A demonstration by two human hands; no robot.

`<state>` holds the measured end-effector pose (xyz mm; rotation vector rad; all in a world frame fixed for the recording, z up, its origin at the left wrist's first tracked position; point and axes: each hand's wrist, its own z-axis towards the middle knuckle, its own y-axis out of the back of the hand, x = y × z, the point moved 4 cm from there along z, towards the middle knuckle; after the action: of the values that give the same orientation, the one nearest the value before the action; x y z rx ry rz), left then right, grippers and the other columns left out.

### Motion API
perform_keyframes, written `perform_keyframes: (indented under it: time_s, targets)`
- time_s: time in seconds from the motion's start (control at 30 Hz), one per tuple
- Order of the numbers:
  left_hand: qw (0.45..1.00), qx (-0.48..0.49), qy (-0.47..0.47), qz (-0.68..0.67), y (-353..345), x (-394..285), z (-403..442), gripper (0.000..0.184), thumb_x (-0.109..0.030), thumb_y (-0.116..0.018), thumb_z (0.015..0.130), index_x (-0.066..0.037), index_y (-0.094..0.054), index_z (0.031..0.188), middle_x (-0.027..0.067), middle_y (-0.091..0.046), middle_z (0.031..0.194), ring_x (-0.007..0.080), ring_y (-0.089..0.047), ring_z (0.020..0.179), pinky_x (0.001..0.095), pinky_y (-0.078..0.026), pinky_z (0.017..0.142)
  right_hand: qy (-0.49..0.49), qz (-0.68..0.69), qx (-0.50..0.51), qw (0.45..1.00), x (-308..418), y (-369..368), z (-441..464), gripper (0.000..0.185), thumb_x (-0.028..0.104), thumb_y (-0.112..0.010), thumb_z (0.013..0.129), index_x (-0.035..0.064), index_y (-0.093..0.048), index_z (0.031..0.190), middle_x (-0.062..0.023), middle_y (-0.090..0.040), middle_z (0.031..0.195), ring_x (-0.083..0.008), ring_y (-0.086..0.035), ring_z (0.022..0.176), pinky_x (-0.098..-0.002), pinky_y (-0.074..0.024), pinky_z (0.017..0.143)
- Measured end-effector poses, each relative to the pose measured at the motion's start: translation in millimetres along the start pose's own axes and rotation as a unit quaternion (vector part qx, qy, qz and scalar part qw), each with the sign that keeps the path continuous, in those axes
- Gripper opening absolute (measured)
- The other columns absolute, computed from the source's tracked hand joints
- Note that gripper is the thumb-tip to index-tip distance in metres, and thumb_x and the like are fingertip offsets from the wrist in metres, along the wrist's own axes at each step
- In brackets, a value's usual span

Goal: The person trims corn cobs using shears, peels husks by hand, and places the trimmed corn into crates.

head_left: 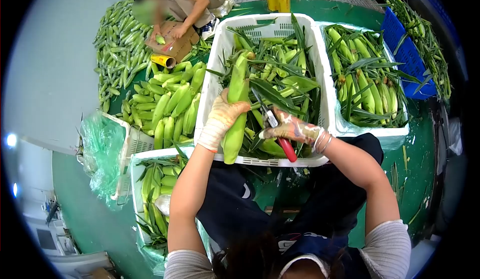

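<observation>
My left hand [223, 117], in a pale work glove, is wrapped round a green ear of corn in its husk [239, 81]. The ear stands nearly upright over the near left part of a white plastic crate [324, 69]. My right hand [291, 128] wears a patterned glove and grips pruning shears [286, 150] with a red handle. Their blades point up and left, apart from the ear. Beneath both hands, the crate holds loose husk leaves and trimmed green pieces.
Right of the crate, a foam box [403, 129] holds leafy corn; another box [135, 179] stands at lower left. Trimmed ears [172, 101] are piled on the left. Beyond them, a co-worker [192, 1] crouches by a cardboard box [186, 41]. A blue crate [400, 44] leans at far right.
</observation>
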<state>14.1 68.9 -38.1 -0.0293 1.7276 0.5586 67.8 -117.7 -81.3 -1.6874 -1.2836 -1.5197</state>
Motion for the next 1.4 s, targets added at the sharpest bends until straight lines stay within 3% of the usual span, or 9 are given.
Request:
perform_keyframes:
  time_s: [0.17, 0.27, 0.47, 0.73, 0.9, 1.07, 1.13, 1.27, 1.4]
  targets:
    - [0.991, 0.121, 0.054, 0.035, 0, 1, -12, 0.068, -0.020, -0.076, 0.068, 0.011, -0.046, 0.120, 0.0138, -0.065, 0.096, 0.0199, -0.062, 0.082, 0.0281, -0.050, 0.075, 0.030, 0.053, 0.067, 0.996, 19, 31, 10, 0.105, 0.046, -0.078, 0.069, -0.0089, -0.024, 0.140, -0.0276, -0.043, 0.135, -0.0275, -0.040, 0.128, -0.0310, -0.0328, 0.106]
    - [0.938, 0.296, 0.118, -0.135, 2, 11, -15, 0.062, -0.019, -0.075, 0.068, 0.008, -0.049, 0.118, 0.0136, -0.065, 0.092, 0.0200, -0.063, 0.077, 0.0298, -0.051, 0.073, 0.104, -0.173, -0.026, 0.979, 19, 50, 1, 0.082, 0.033, -0.079, 0.069, -0.0027, -0.041, 0.133, -0.0153, -0.061, 0.116, -0.0182, -0.059, 0.104, -0.0297, -0.0493, 0.085]
    - [0.899, 0.378, 0.090, -0.199, 13, 16, -18, 0.052, -0.011, -0.071, 0.068, 0.005, -0.052, 0.114, 0.0135, -0.065, 0.087, 0.0190, -0.064, 0.074, 0.0282, -0.052, 0.070, -0.047, 0.220, 0.097, 0.970, 14, 26, -11, 0.022, 0.010, -0.070, 0.078, 0.0005, -0.054, 0.089, -0.0072, -0.060, 0.068, -0.0145, -0.056, 0.049, -0.0292, -0.0484, 0.043]
    - [0.986, -0.058, -0.103, -0.120, 140, 50, 40, 0.047, -0.010, -0.069, 0.071, -0.004, -0.059, 0.116, 0.0074, -0.066, 0.098, 0.0201, -0.062, 0.091, 0.0330, -0.048, 0.085, -0.103, 0.067, 0.018, 0.992, -13, 28, -14, 0.032, 0.018, -0.072, 0.076, 0.0044, -0.055, 0.100, -0.0030, -0.060, 0.084, -0.0124, -0.060, 0.073, -0.0290, -0.0513, 0.063]
    - [0.738, -0.390, 0.002, -0.550, 231, 167, 126, 0.056, -0.040, -0.052, 0.091, -0.012, -0.038, 0.136, 0.0118, -0.042, 0.138, 0.0324, -0.043, 0.122, 0.0601, -0.032, 0.100, -0.140, 0.108, -0.012, 0.984, -19, 17, -14, 0.036, 0.016, -0.068, 0.076, 0.0018, -0.053, 0.105, -0.0046, -0.058, 0.083, -0.0149, -0.059, 0.071, -0.0279, -0.0483, 0.057]
    - [0.585, -0.376, 0.004, -0.719, 231, 212, 161, 0.059, -0.046, -0.045, 0.093, -0.009, -0.035, 0.137, 0.0206, -0.033, 0.141, 0.0356, -0.043, 0.120, 0.0553, -0.042, 0.096, -0.121, 0.179, -0.035, 0.976, -93, 31, -9, 0.046, 0.023, -0.063, 0.081, -0.0019, -0.047, 0.117, -0.0105, -0.060, 0.087, -0.0208, -0.061, 0.068, -0.0290, -0.0509, 0.056]
    - [0.737, -0.209, -0.099, -0.635, 248, 195, 136, 0.061, -0.043, -0.045, 0.094, 0.004, -0.035, 0.133, 0.0276, -0.043, 0.132, 0.0381, -0.052, 0.114, 0.0472, -0.044, 0.097, -0.129, 0.137, -0.002, 0.982, -104, 36, -9, 0.049, 0.024, -0.061, 0.085, -0.0034, -0.044, 0.122, -0.0130, -0.061, 0.090, -0.0221, -0.061, 0.071, -0.0292, -0.0516, 0.058]
    - [0.946, -0.307, -0.074, -0.069, 301, 150, -44, 0.037, -0.028, -0.045, 0.094, 0.002, -0.061, 0.108, 0.0164, -0.065, 0.106, 0.0258, -0.065, 0.093, 0.0376, -0.049, 0.091, -0.177, 0.112, -0.022, 0.978, -116, 35, -1, 0.039, 0.023, -0.058, 0.087, -0.0020, -0.046, 0.115, -0.0121, -0.061, 0.086, -0.0207, -0.060, 0.067, -0.0297, -0.0500, 0.054]
    - [0.826, -0.294, 0.248, 0.413, 355, 333, -153, 0.027, -0.019, -0.051, 0.080, -0.002, -0.066, 0.094, 0.0242, -0.065, 0.099, 0.0368, -0.062, 0.098, 0.0437, -0.048, 0.087, -0.174, 0.117, -0.018, 0.978, -126, 25, 11, 0.039, 0.023, -0.061, 0.086, -0.0003, -0.048, 0.113, -0.0105, -0.059, 0.086, -0.0222, -0.061, 0.066, -0.0304, -0.0504, 0.053]
